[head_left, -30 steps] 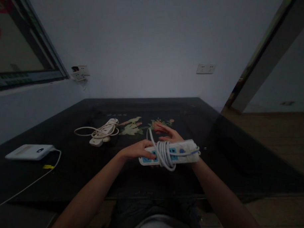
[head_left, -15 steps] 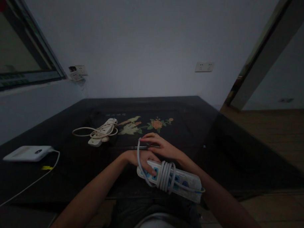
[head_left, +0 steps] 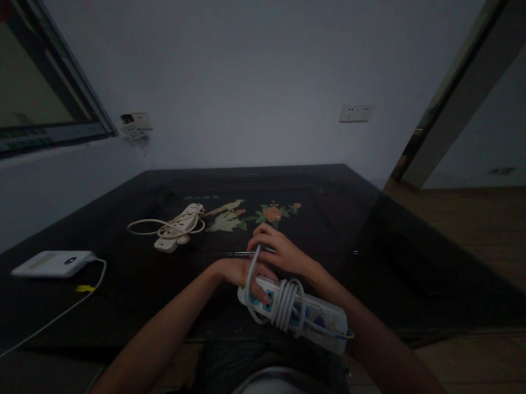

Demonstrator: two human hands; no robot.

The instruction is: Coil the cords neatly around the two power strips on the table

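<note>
A white power strip (head_left: 325, 314) with blue sockets is held tilted above the near edge of the dark table. My left hand (head_left: 247, 275) grips its left end, the thumb lying across the sockets. Several turns of grey-white cord (head_left: 288, 304) wrap around the strip's middle. From these turns a loop of the cord rises past the left thumb to my right hand (head_left: 276, 246). The right fingers are bent around the cord just beyond the strip. The cord's tip is hidden at those fingers.
A second power strip (head_left: 182, 223) with a loosely looped cord lies on the table (head_left: 332, 205) at left centre. Farther left are a white power bank (head_left: 53, 264) with a cable and a yellow tag (head_left: 85, 288). A wall socket (head_left: 356, 113) is behind.
My right hand has moved slightly to the right and its fingers have curled in more. The cord loop has shifted right with it. The left hand keeps its grip on the strip.
</note>
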